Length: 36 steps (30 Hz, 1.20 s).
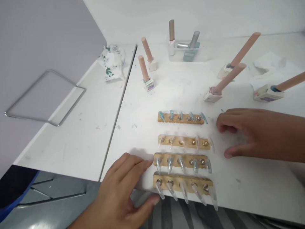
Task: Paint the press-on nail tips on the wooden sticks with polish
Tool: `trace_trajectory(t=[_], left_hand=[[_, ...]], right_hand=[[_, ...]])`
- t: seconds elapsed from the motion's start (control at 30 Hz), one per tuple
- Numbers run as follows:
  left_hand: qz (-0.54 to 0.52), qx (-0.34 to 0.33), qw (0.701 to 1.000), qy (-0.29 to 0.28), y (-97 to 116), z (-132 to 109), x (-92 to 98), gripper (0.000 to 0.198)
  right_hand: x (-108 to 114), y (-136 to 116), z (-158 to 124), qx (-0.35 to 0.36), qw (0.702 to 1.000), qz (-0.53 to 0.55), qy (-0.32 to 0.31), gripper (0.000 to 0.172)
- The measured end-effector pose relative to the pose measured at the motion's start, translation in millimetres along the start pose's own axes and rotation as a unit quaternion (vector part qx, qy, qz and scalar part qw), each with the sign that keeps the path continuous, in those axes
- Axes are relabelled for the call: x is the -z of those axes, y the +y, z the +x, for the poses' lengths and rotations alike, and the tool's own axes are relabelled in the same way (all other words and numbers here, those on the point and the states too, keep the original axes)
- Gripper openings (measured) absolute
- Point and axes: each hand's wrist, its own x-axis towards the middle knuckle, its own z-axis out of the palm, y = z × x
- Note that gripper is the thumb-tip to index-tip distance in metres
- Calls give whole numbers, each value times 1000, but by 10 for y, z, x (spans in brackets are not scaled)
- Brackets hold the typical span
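Note:
Four wooden strips lie in rows at the table's front, each bearing several nail tips on round metal mounts. The farthest strip (175,119) has teal-tinted nail tips; the second strip (176,141) has clear ones. Silvery tips sit on the third strip (175,158), while the nearest strip (176,179) holds long frosted tips overhanging the table edge. My left hand (124,187) is open at the left ends of the two nearest strips, index fingertip at or close to the third. To the right of the strips, my right hand (259,135) rests open, thumb and fingers apart, holding nothing.
Nail polish bottles with pink caps stand at the back left, such as one bottle (149,85), and tilt or lie at right, such as another (213,94). A clear bin (202,57) holds more bottles. Stained tissue (114,63) and a metal frame (69,111) are at left.

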Motion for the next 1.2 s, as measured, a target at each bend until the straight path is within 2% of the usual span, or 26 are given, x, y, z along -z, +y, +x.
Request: trace_trajectory(t=[0.03, 0.1, 0.3, 0.63, 0.8, 1.0, 1.07, 1.2], left_hand=[[-1, -1, 1000, 0, 2, 5, 1, 55], [-3, 0, 1000, 3, 11, 15, 1, 55], [5, 3, 1000, -6, 23, 38, -3, 54], [16, 11, 1000, -20, 33, 46, 24, 55], [23, 13, 999, -27, 33, 49, 31, 55], [38, 7, 999, -15, -14, 46, 28, 55], [41, -8, 999, -18, -26, 50, 29, 56], [45, 5, 999, -16, -17, 62, 30, 53]], right_hand=[[-15, -30, -14, 2, 1000, 9, -30, 37], [-30, -124, -35, 0, 999, 1, -42, 37], [-41, -339, -40, 25, 999, -27, -4, 39], [-4, -416, -35, 21, 999, -35, -2, 39], [10, -405, -49, 19, 999, -42, -4, 44], [77, -449, -46, 5, 998, -50, -36, 51], [83, -453, -45, 3, 998, -51, -36, 53], [72, -440, -54, 9, 998, -50, -25, 53]])
